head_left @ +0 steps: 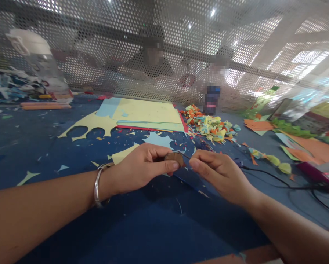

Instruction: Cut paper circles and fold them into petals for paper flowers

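Note:
Between the thumb and fingers of my left hand is a small brown rounded piece, whose exact kind I cannot make out. My right hand pinches a thin dark strand that runs to the brown piece. Both hands are held over the blue table, close to each other. Just behind them lie a light blue paper scrap with curved cut edges and a pale yellow scrap, partly hidden by my left hand.
Stacked coloured sheets lie at the back, beside a cut-out yellow sheet. A heap of folded paper pieces is right of them. A water bottle stands back left before a perforated screen. A black cable crosses the right.

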Demonstrator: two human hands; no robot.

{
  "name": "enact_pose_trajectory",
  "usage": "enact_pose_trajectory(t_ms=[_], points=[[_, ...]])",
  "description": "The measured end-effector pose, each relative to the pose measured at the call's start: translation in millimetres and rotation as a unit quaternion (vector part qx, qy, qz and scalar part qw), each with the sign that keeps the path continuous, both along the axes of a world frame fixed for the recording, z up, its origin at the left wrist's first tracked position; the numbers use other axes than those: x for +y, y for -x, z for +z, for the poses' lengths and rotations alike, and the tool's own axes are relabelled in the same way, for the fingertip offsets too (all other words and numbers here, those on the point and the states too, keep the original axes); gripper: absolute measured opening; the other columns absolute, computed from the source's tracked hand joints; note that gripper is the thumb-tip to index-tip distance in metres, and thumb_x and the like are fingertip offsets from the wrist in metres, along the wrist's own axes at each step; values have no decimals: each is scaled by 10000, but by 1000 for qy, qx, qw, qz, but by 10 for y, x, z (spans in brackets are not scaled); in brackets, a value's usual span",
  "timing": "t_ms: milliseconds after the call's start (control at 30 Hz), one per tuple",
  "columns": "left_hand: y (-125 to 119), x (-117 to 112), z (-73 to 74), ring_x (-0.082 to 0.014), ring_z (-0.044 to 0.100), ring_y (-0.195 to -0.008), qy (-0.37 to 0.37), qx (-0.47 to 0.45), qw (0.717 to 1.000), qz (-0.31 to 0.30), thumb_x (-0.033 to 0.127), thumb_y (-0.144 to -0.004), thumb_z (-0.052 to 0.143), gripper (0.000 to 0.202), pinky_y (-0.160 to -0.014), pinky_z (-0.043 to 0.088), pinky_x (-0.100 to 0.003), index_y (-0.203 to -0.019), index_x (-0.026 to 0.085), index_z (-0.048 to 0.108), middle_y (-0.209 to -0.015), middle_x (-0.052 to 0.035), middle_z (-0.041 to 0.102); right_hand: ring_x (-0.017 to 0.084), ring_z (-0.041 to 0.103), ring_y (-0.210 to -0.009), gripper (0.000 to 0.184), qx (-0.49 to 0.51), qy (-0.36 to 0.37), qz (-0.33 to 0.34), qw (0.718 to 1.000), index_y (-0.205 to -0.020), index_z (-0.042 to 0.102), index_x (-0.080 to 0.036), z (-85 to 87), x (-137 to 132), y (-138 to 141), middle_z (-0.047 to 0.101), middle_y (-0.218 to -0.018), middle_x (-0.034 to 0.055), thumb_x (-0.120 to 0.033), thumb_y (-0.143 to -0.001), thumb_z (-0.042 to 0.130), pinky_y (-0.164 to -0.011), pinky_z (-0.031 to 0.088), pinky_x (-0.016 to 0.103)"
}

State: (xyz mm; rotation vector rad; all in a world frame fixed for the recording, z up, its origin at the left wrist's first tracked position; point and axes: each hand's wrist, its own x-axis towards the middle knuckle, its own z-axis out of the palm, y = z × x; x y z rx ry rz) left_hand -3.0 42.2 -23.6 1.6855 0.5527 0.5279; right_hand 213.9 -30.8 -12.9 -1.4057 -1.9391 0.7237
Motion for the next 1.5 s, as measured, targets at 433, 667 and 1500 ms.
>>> enact_pose_trajectory(t_ms=[433, 667, 1500], points=[[24, 38, -21, -109, 394, -670, -35, 20, 998, -37, 373, -921, 627, 281, -625, 319, -251, -756, 148, 605, -702, 32, 505, 113, 335, -592, 469, -9, 25, 9, 1000, -720, 502, -198, 18, -16, -3, 389, -669, -41, -564, -1012, 475, -540, 290, 261], [44, 43, 20, -103, 400, -649, -41, 32, 998, -44, 330, -889, 634, 218, -596, 327, -228, -780, 142, 654, -690, 27, 531, 107, 331, -592, 432, -31, 34, 20, 999, -726, 506, -192, 22, -19, -24, 370, -673, -44, -505, -1022, 476, -538, 284, 254], [95, -199, 147, -139, 553, -615, -127, 229, 963, -63, 295, -832, 667, 218, -563, 351, -248, -1045, 252, 673, -701, 48, 621, 123, 340, -605, 413, -49, 32, -54, 997, -790, 503, -210, -53, 62, -44, 364, -648, -63, -560, -1008, 475, -558, 282, 265]])
